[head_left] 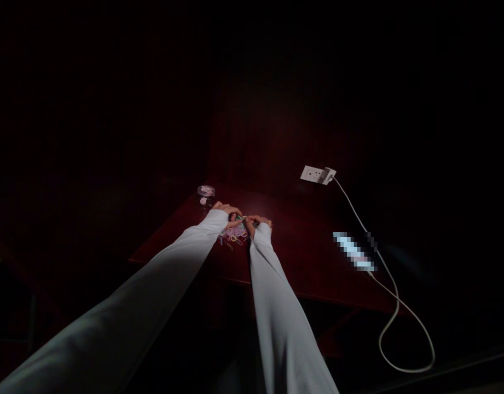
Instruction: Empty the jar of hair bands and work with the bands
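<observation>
My left hand (228, 209) and my right hand (258, 221) are close together over the dark red table. Fingers on both hands are curled inward, with the tips almost meeting. A small greenish and pale bit shows between them, too small to name. Just below the hands lies a loose pile of small elastic hair ties (234, 235) in pink, purple and yellow, partly hidden by my left wrist. Beyond my left hand stands a small clear round container (206, 191) with pink and white bits showing in its top.
The dark red table (305, 262) has its front edge near my forearms. A glowing, pixelated device (354, 251) lies to the right, joined by a looping white cable (388, 267) to a charger (327, 175) in a wall socket (311, 174). The surroundings are very dark.
</observation>
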Demonstrator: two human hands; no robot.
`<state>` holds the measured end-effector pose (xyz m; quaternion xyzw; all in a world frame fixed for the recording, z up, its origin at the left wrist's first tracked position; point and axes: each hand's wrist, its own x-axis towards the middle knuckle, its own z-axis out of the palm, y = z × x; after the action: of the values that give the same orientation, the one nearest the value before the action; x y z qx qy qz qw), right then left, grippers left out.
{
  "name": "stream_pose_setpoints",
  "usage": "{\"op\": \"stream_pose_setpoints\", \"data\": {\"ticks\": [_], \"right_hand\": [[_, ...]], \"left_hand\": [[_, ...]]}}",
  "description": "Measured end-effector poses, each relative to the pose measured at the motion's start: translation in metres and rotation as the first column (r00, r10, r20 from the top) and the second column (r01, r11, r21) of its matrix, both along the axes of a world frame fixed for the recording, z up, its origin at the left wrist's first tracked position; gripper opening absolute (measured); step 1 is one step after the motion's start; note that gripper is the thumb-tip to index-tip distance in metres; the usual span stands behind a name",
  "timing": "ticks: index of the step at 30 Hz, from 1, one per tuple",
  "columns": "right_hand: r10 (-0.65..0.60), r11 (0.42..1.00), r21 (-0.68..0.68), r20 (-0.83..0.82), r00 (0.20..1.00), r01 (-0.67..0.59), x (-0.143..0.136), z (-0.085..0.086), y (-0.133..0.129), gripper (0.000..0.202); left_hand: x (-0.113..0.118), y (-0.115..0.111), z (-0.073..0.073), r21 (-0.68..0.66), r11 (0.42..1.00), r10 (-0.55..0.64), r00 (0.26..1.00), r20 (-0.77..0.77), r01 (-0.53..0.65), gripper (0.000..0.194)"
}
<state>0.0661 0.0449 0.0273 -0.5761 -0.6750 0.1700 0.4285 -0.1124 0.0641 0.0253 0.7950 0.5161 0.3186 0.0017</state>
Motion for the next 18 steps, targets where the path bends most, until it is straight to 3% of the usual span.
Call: {"op": "stream_pose_setpoints", "data": {"ticks": [18], "right_hand": [[-0.056,0.998,-0.008,0.090,0.994,0.057,0.0007,-0.0058,0.0053,0.016]], "left_hand": [[0.0024,0.0010,0.0001,0.063,0.998,0.018,0.999,-0.030,-0.016,0.020]]}}
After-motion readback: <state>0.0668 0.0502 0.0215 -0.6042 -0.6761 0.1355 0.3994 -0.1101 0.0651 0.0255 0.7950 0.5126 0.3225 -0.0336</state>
